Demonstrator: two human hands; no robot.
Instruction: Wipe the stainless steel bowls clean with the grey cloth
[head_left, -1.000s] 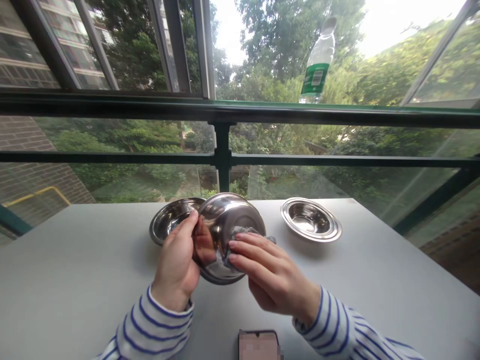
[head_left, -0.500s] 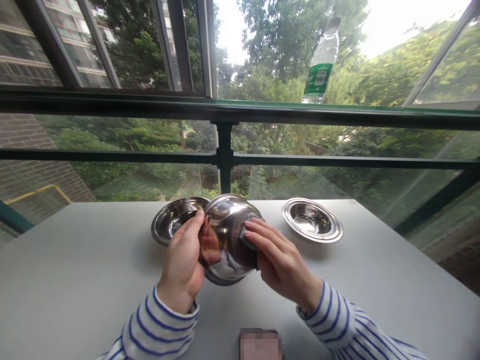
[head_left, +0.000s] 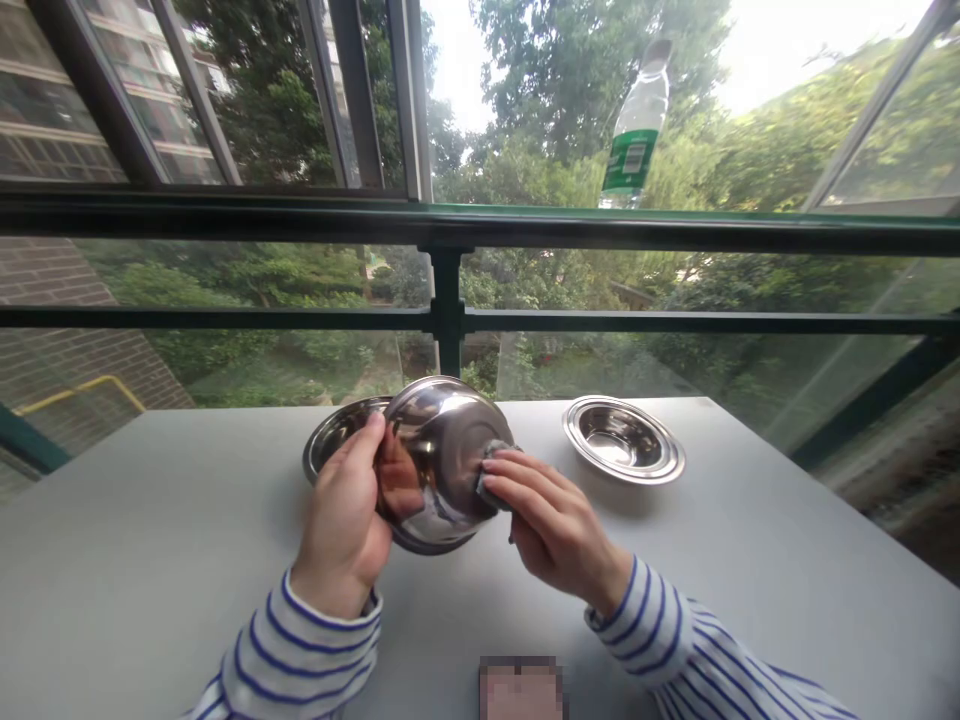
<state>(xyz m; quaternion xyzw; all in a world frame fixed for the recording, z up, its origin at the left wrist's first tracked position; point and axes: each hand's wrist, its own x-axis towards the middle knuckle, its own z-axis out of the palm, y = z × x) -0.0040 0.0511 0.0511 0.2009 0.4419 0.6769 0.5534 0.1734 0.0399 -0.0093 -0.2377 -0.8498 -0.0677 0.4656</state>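
Note:
A shiny stainless steel bowl [head_left: 442, 450] is held tilted above the table, its rounded underside facing me. My left hand [head_left: 349, 505] grips its left rim, thumb on the outside and the other fingers hidden behind it. Bunched in my right hand [head_left: 562, 520] is a grey cloth [head_left: 495, 475], pressed against the bowl's base on the right side. Behind the held bowl, partly covered by it and my left hand, a second steel bowl [head_left: 330, 435] rests on the table.
Toward the back right of the white table [head_left: 187, 540] sits another steel bowl [head_left: 622, 440]. A pixelated flat object [head_left: 521, 690] lies at the front edge. Beyond the table run a dark green railing [head_left: 225, 215] and glass; a plastic bottle [head_left: 634, 140] stands above the rail.
The bowl and my left hand have shifted slightly left and the bowl has turned, so more of its base shows. My right hand with the cloth remains against it.

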